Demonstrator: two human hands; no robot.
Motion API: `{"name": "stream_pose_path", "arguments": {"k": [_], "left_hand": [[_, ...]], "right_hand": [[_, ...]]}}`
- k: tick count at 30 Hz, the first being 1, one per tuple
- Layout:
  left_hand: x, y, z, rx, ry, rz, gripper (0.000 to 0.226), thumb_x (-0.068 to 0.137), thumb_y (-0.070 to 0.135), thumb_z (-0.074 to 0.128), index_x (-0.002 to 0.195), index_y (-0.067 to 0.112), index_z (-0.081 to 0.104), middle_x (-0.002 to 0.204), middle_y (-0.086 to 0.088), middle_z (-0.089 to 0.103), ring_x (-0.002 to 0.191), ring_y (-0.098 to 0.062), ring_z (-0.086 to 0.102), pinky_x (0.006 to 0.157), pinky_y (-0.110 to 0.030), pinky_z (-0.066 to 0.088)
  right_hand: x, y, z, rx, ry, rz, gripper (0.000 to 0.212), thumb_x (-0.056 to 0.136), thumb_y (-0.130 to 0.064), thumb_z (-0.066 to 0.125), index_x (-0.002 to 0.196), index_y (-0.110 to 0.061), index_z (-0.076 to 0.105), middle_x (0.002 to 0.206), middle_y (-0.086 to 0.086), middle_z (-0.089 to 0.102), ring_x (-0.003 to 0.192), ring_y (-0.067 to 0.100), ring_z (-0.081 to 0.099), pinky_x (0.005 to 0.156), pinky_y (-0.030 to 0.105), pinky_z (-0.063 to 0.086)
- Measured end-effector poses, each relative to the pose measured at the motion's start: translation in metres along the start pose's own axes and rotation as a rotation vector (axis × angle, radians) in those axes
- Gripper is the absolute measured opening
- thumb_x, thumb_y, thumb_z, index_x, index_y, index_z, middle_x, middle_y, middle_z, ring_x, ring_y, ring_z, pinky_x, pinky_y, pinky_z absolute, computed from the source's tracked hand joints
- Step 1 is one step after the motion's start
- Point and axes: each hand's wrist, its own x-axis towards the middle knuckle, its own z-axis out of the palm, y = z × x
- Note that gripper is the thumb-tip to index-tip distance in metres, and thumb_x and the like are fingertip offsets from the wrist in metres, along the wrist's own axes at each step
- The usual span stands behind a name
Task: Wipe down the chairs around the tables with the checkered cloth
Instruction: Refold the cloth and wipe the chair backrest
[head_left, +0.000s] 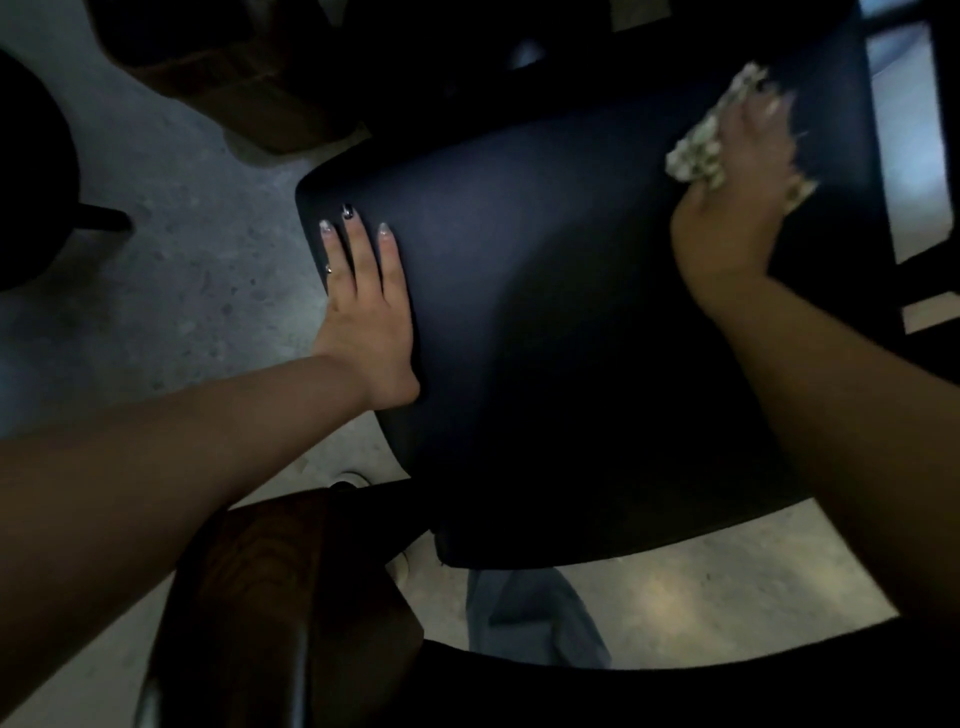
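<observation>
The dark chair seat (545, 322) filled the middle of the view, seen from above; the left hand (363, 306) lay flat on its left edge, fingers (389, 260) straight and slightly spread, palm down on the upholstery; the right hand (737, 192) was at the far right part of the seat, its fingers curled round the bunched checkered cloth (701, 150), which was pressed against the seat surface and stuck out beyond the hand toward the far side; that hand was blurred, so the exact lie of each finger could not be told. Around the seat lay a pale speckled floor (171, 270); at the near left a dark brown wooden piece (270, 597) with visible grain overlapped the near corner of the seat; a rounded black shape (31, 171) stood at the far left edge; brown boxes (249, 93) sat in shadow at the far left; black frame bars (924, 171) ran along the right side beyond the seat; a fold of grey-blue fabric (530, 618) hung below the near edge of the seat; no writing or label could be read anywhere in the dim light.
</observation>
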Motion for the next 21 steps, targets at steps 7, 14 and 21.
{"name": "stream_pose_path", "arguments": {"k": [7,14,21], "left_hand": [[0.005,0.004,0.003,0.005,-0.048,-0.062,0.141,0.053,0.052,0.062,0.136,-0.012,-0.033,0.143,-0.041,-0.03,0.133,-0.06,-0.026,0.113,-0.061,-0.004],[0.008,0.012,-0.005,-0.034,-0.134,-0.156,0.148,0.055,0.052,0.066,0.114,-0.009,-0.054,0.134,-0.038,-0.042,0.132,-0.057,-0.031,0.114,-0.059,-0.001],[0.006,0.02,-0.014,-0.017,-0.17,-0.217,0.147,0.061,0.058,0.065,0.112,-0.012,-0.053,0.14,-0.04,-0.035,0.134,-0.057,-0.027,0.116,-0.057,0.002]], "right_hand": [[-0.109,-0.04,0.026,0.148,-0.195,-0.547,0.058,0.069,0.02,0.055,0.126,0.013,0.053,0.136,0.031,0.046,0.128,0.056,0.036,0.106,0.063,0.023],[-0.175,-0.042,0.025,-0.034,-0.549,-0.937,0.054,0.082,-0.001,0.034,0.133,-0.001,0.052,0.141,0.016,0.049,0.133,0.036,0.041,0.11,0.048,0.028],[-0.181,-0.041,0.012,-0.04,-0.976,-1.168,0.05,0.101,-0.019,0.017,0.151,-0.013,0.02,0.159,0.012,0.017,0.145,0.03,0.019,0.119,0.046,0.014]]}}
